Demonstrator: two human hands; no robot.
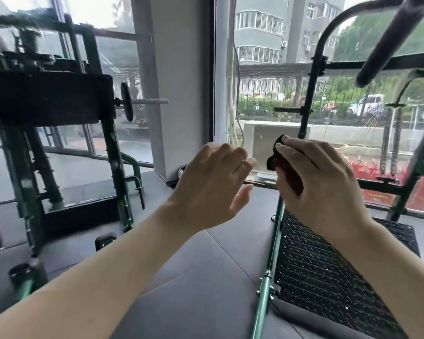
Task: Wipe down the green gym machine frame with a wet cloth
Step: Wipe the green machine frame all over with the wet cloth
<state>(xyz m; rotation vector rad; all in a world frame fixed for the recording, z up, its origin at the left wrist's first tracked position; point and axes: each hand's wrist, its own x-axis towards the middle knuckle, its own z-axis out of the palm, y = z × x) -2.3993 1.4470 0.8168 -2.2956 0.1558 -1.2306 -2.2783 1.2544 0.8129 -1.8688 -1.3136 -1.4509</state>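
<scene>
Grey rubber floor mat (196, 277) underfoot, seams visible. White pillar (179, 81) btwn window panes. Grey apartment block (262, 25) outside, barred balconies. White car (367, 104) parked behind fence, hedge (255, 106) alongside. Red cones (367, 167) lined up outside by glass, lower right. White cables (231, 113) hang down window frame nr pillar. Trees (387, 37) upper right, blurred.

Cloth (283, 167) mostly hidden inside the right hand (321, 182), only a dark bunched corner shows; wet or dry can't tell. Left machine (47, 99) motion-blurred, cut by left edge. Green frame (264, 297) tube runs off the bottom edge, its upper end hidden behind the right hand.
</scene>
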